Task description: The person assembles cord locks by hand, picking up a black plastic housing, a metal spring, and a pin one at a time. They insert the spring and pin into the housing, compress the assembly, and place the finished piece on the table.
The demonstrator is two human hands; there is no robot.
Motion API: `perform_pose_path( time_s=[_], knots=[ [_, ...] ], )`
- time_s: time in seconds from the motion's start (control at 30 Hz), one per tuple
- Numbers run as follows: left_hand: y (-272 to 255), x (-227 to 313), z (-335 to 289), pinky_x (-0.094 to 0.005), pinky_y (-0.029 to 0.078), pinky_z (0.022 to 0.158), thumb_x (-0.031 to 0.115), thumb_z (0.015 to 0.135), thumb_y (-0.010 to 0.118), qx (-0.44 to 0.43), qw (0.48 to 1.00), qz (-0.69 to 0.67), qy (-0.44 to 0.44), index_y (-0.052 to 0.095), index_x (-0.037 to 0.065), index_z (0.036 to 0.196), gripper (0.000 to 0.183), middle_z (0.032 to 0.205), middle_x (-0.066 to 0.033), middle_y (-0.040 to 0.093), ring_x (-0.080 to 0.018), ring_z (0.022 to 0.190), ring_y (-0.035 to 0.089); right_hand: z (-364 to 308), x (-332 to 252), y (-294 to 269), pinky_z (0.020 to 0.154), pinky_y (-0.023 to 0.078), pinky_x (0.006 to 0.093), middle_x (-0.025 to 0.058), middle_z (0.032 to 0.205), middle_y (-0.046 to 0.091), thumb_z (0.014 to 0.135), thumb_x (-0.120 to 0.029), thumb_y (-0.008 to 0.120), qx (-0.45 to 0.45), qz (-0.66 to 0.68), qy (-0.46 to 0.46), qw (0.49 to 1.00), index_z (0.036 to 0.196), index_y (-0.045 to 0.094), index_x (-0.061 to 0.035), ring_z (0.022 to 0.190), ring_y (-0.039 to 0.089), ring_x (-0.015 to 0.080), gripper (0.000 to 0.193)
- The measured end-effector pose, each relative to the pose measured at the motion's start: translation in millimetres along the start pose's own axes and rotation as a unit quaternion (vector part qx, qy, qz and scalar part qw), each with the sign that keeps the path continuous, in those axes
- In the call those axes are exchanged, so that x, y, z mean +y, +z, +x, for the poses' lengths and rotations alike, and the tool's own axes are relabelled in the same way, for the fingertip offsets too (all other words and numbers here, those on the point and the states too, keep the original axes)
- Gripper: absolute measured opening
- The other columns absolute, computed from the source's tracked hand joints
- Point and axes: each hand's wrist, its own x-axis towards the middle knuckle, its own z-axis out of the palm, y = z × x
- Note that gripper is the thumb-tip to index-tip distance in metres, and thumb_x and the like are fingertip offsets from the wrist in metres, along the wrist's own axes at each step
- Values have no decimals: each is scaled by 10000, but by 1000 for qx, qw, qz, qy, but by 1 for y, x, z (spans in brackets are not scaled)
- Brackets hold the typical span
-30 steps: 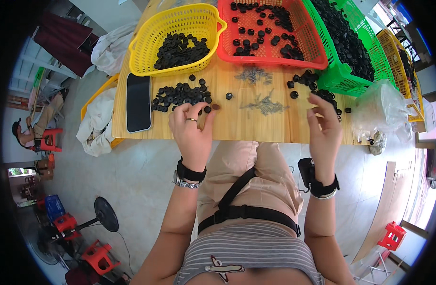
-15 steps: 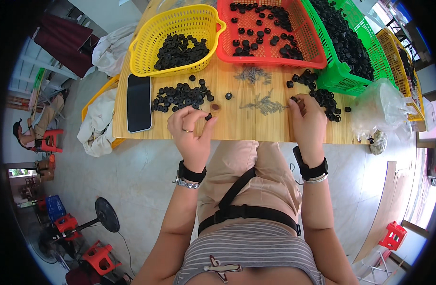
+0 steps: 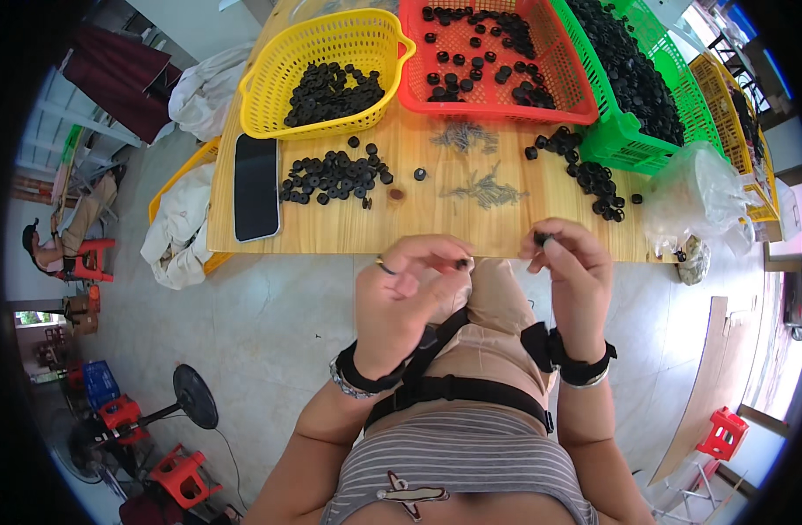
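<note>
In front of the table's near edge, my left hand (image 3: 394, 302) pinches a small black part (image 3: 461, 263) between thumb and fingertips. Facing it, my right hand (image 3: 579, 278) grips another small black round part (image 3: 542, 238), partly covered by its fingers. A gap separates the two hands. On the wooden table (image 3: 322, 236) beyond lie a pile of black discs with centre holes (image 3: 335, 178) at left, thin metal pins (image 3: 488, 191) in the middle and black ring-like caps (image 3: 598, 182) at right. One lone black piece (image 3: 420, 174) sits between the discs and pins.
A yellow basket (image 3: 318, 133), a red basket (image 3: 506, 112) and a green crate (image 3: 630, 156) hold black parts along the back. A phone (image 3: 257, 188) lies at left, a clear plastic bag (image 3: 694, 197) at right. A fan (image 3: 195, 395) stands on the floor; a person sits far left.
Both hands have drawn back from the table toward me. My left hand has also moved right, closer to my right hand. Each still holds a small black part.
</note>
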Motion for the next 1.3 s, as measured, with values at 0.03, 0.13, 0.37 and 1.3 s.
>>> perform_pose_path(
  time_s=[0.03,0.13,0.37,1.3],
  knots=[
    [5,2,-2,-229,437,765,-72,757,605,-14,1000,-17,-11,543,-37,979,233,1000,-97,581,-114,865,548,-5,1,1,661,434,242,93,828,602,812,-22,526,-38,57,6,998,978,578,65,748,561,145,194],
    [16,6,-4,-247,445,781,-85,757,601,-56,998,-25,-1,543,-41,975,231,988,-105,584,-130,906,556,-16,-1,6,709,409,261,96,827,578,824,-62,518,-88,128,8,988,997,581,86,742,520,161,236],
    [24,20,-8,-246,479,706,-57,750,625,-55,996,62,17,565,-28,945,206,915,-86,603,-144,821,606,-29,-8,13,736,475,266,101,884,580,831,-42,553,-128,186,28,974,1060,493,57,811,568,155,256],
    [-11,-7,4,-215,394,757,77,867,497,16,993,103,-49,553,-31,1015,192,881,-33,554,-84,791,498,2,20,-5,626,428,204,29,848,548,902,-111,447,10,277,114,954,1113,481,-8,759,524,87,238]
  ],
)
